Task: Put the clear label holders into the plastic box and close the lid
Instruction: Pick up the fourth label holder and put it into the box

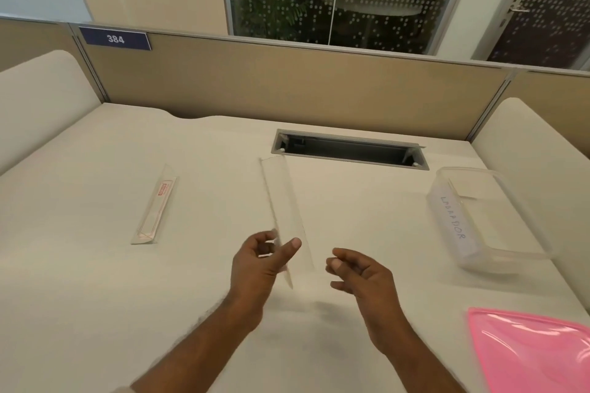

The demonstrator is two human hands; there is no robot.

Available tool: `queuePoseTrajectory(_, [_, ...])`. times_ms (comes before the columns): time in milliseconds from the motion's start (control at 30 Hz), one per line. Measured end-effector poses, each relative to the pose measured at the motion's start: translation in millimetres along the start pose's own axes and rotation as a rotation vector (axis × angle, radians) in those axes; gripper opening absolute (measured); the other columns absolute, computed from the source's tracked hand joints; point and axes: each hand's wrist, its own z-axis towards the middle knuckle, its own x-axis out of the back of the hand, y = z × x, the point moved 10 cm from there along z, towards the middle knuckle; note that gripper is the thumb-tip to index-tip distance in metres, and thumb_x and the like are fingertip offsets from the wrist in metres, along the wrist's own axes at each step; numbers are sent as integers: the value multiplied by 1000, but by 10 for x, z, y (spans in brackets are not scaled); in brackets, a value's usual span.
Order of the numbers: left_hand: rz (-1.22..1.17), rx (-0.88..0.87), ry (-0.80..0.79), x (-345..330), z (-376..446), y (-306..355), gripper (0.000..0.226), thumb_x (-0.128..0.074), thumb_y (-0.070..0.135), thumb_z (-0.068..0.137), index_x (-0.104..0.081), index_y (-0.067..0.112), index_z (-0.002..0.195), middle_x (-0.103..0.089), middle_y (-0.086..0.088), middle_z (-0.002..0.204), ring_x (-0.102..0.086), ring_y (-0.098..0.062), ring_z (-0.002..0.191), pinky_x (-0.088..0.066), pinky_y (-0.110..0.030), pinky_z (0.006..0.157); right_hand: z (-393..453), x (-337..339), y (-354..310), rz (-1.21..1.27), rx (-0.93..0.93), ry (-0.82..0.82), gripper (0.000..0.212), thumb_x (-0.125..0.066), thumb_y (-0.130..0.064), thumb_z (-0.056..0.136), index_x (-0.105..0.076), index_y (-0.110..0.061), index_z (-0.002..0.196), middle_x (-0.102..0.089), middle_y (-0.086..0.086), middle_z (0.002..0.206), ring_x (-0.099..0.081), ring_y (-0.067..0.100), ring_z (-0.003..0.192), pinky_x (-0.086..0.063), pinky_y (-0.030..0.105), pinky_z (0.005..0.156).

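My left hand (260, 262) pinches the near end of a long clear label holder (282, 201), which slants away from me above the white desk. My right hand (359, 274) hovers just right of it, fingers curled and apart, holding nothing. A second clear label holder (156, 209) with a red-printed insert lies flat on the desk at the left. The clear plastic box (479, 220), with a handwritten white label on its side, stands open at the right. Its pink lid (530, 351) lies on the desk at the near right corner.
A grey cable slot (349, 150) is cut into the desk (95, 281) behind the held holder. A tan partition (287, 83) with a blue "384" sign (115, 38) closes the far side. White side panels flank the desk at left and right.
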Motion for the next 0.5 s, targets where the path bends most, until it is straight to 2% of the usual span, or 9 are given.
queuePoseTrajectory(67, [165, -99, 45, 127, 56, 131, 60, -92, 53, 44, -69, 29, 95, -65, 14, 77, -62, -3, 64, -50, -16, 59, 64, 104, -70, -10, 28, 38, 17, -74, -9, 82, -75, -17, 97, -76, 11, 94, -71, 28, 95, -59, 33, 73])
queuePoseTrajectory(133, [308, -190, 62, 214, 100, 246, 61, -90, 56, 39, -69, 33, 91, -64, 18, 76, -57, -1, 60, -46, -13, 52, 135, 181, -170, -20, 65, 53, 19, -73, -5, 82, -74, -14, 98, -76, 13, 95, -70, 30, 97, -59, 36, 77])
queuePoseTrajectory(267, [576, -334, 67, 295, 137, 446, 62, -89, 58, 40, -66, 43, 95, -63, 16, 90, -59, -6, 75, -45, -20, 60, 222, 227, -484, -80, 184, 38, 27, -73, 0, 80, -72, -17, 101, -76, 7, 94, -70, 21, 93, -56, 33, 82])
queuePoseTrajectory(333, [691, -420, 45, 262, 129, 554, 57, -90, 56, 43, -64, 48, 93, -61, 20, 92, -58, -2, 81, -43, -19, 63, 232, 220, -666, -179, 267, 25, 33, -76, -4, 79, -71, -22, 105, -75, 2, 98, -70, 13, 94, -56, 25, 84])
queuePoseTrajectory(400, [786, -494, 26, 215, 102, 647, 58, -90, 56, 45, -64, 50, 96, -60, 24, 93, -56, 2, 84, -41, -17, 65, 238, 185, -817, -276, 336, 3, 39, -78, -9, 78, -67, -30, 110, -73, -4, 102, -69, 7, 96, -55, 17, 78])
queuePoseTrajectory(500, [874, -584, 14, 167, 60, 740, 63, -92, 53, 46, -70, 43, 105, -58, 25, 95, -51, 1, 90, -37, -14, 70, 253, 77, -937, -407, 395, -57, 52, -80, -17, 77, -58, -41, 118, -66, -16, 112, -64, -4, 102, -52, 9, 72])
